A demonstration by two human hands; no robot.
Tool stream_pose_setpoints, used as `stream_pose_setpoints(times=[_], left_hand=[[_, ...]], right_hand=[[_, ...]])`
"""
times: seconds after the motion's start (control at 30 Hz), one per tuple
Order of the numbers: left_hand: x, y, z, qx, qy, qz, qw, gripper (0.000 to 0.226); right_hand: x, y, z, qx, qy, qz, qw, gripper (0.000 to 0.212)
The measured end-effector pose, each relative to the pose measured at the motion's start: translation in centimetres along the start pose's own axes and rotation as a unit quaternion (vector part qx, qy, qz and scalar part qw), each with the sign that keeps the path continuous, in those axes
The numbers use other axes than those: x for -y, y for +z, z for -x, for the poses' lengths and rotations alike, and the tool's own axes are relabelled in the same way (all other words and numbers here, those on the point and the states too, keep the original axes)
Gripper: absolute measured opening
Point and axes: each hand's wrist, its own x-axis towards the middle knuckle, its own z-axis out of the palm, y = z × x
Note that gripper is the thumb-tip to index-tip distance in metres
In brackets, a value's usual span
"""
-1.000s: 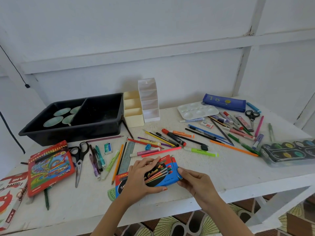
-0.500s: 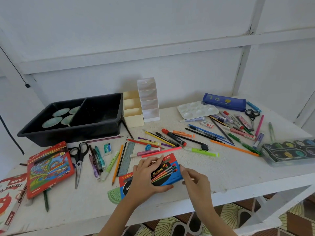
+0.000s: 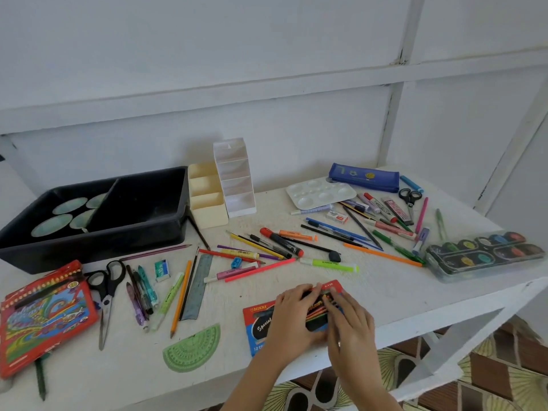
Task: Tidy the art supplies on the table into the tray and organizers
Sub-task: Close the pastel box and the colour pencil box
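A small coloured pencil box (image 3: 332, 288), red and blue, lies on a red Nikki box (image 3: 257, 321) near the table's front edge. My left hand (image 3: 292, 318) covers its left part with fingers curled over the top edge. My right hand (image 3: 351, 326) presses on its right part, fingers on the pencils' picture. The black tray (image 3: 98, 243) stands at the back left, with round green discs (image 3: 60, 216) in its left compartment. A cream organizer (image 3: 207, 210) and a taller white organizer (image 3: 237, 185) stand beside it.
Loose pens, pencils and markers (image 3: 275, 247) lie scattered across the table's middle and right. Black scissors (image 3: 106, 284), a ruler (image 3: 198, 287), a green protractor (image 3: 194, 348) and a red crayon box (image 3: 41, 315) lie left. A watercolour set (image 3: 483, 253), a palette (image 3: 320, 192) and a blue pencil case (image 3: 363, 176) lie right.
The pencil box has gone from tilted up in my hands to lying flat. My right hand has moved from its right end onto its top.
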Motion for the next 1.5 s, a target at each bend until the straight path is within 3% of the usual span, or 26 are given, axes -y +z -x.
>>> stream_pose_setpoints(times=[0.17, 0.23, 0.33, 0.47, 0.77, 0.97, 1.17, 1.5], left_hand=[[1.4, -0.2, 2.4, 0.040, 0.012, -0.075, 0.996, 0.087], [2.8, 0.2, 4.1, -0.001, 0.012, -0.109, 0.994, 0.074], [4.0, 1.2, 5.4, -0.077, 0.018, -0.061, 0.995, 0.049], [2.7, 2.4, 4.5, -0.138, 0.021, -0.036, 0.990, 0.049], [-3.8, 5.7, -0.7, -0.030, 0.026, -0.087, 0.995, 0.051], [-5.0, 7.1, -3.1, -0.042, 0.031, -0.110, 0.993, 0.062], [-6.0, 8.0, -4.3, -0.050, 0.025, -0.095, 0.994, 0.052], [-7.0, 8.8, -4.5, -0.074, 0.010, -0.086, 0.993, 0.047]], right_hand=[[-0.9, 0.2, -0.1, 0.103, -0.050, -0.006, 0.993, 0.042], [-0.9, -0.2, -0.2, 0.128, -0.051, 0.003, 0.991, 0.046], [-0.5, -0.8, -0.3, 0.132, -0.034, 0.012, 0.991, 0.052], [-1.8, -1.2, -0.4, 0.109, -0.006, 0.032, 0.994, 0.052], [-8.9, -4.1, -2.0, 0.117, 0.080, 0.167, 0.976, 0.062], [-12.2, -5.8, -5.0, 0.081, 0.086, 0.198, 0.973, 0.054], [-16.1, -7.3, -6.1, 0.128, 0.135, 0.228, 0.956, 0.077], [-16.9, -8.3, -5.3, 0.135, 0.129, 0.205, 0.961, 0.074]])
